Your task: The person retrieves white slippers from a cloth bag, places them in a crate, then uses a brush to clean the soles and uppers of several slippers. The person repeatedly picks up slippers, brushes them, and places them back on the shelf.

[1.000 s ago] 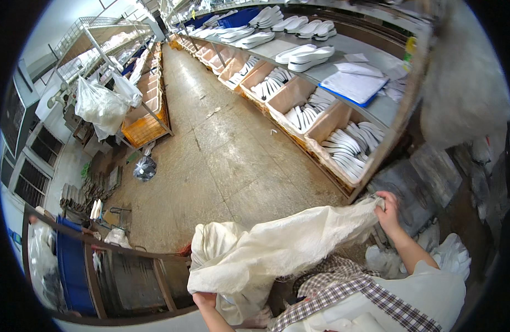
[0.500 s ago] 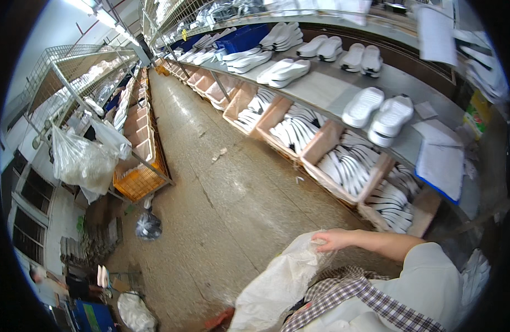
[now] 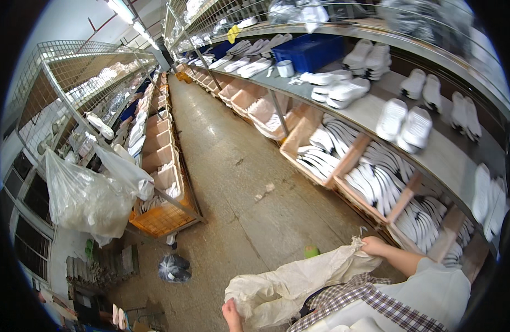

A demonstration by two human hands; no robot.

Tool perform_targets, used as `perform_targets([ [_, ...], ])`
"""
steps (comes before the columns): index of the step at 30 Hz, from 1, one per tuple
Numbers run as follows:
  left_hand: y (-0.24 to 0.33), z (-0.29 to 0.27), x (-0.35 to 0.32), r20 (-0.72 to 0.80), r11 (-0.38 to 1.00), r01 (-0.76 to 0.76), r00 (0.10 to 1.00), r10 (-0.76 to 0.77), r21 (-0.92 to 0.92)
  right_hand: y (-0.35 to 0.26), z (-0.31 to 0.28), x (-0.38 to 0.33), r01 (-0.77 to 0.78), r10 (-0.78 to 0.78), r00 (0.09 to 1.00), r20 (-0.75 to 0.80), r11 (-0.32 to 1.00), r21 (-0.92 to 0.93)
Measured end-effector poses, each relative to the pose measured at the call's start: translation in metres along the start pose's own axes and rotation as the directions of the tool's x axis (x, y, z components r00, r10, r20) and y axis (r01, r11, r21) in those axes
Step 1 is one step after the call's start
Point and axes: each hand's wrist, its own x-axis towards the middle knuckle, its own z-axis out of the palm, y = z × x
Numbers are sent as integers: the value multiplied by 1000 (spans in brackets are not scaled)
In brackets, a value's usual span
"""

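I hold a large off-white woven sack [image 3: 299, 279] stretched across my front, low in the view, just above my checked shirt. My right hand [image 3: 372, 245] is closed on one bunched corner of it, up by the shelving on my right; my left hand [image 3: 231, 314] is at the lower edge of the picture against the sack's other end, and it looks closed on the cloth, though I see too little of it to be sure. The sack sags and folds between my hands, so I judge it soft, limp and light, apparently with nothing in it. It has no stiffness to carry itself, so the corners or the rim of the mouth are the places to grip; a pinch in the middle would only gather slack. The weave looks a little slick.

Beside my right hand, wooden bins [image 3: 371, 177] under the long grey shelf [image 3: 376, 110] hold rows of white shoe soles stood on edge. On the shelf lie pairs of white shoes [image 3: 404, 119], and farther back stands a blue plastic crate [image 3: 310, 52]. Across the concrete aisle, cardboard boxes line a wire rack, an orange crate [image 3: 161, 218] sits at its near end, and a big clear plastic bag [image 3: 86, 196] hangs full beside it. A small dark tied bag [image 3: 173, 268] lies on the floor.
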Motion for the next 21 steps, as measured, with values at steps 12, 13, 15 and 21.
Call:
perform_targets([
  [12,-2,-54,305,74,689,554,752,-654,467,-298,-72,472,138,232,951,-203,266,954],
  [13,-6,-46,341,50,682,636,717,-695,362,-325,-81,509,184,195,950,-244,284,941],
  [15,-4,-29,432,37,675,714,682,-731,186,-378,-88,584,162,179,959,-219,284,945],
  [21,74,21,772,108,719,670,741,-663,-186,-545,-109,749,-45,493,869,45,-13,999],
])
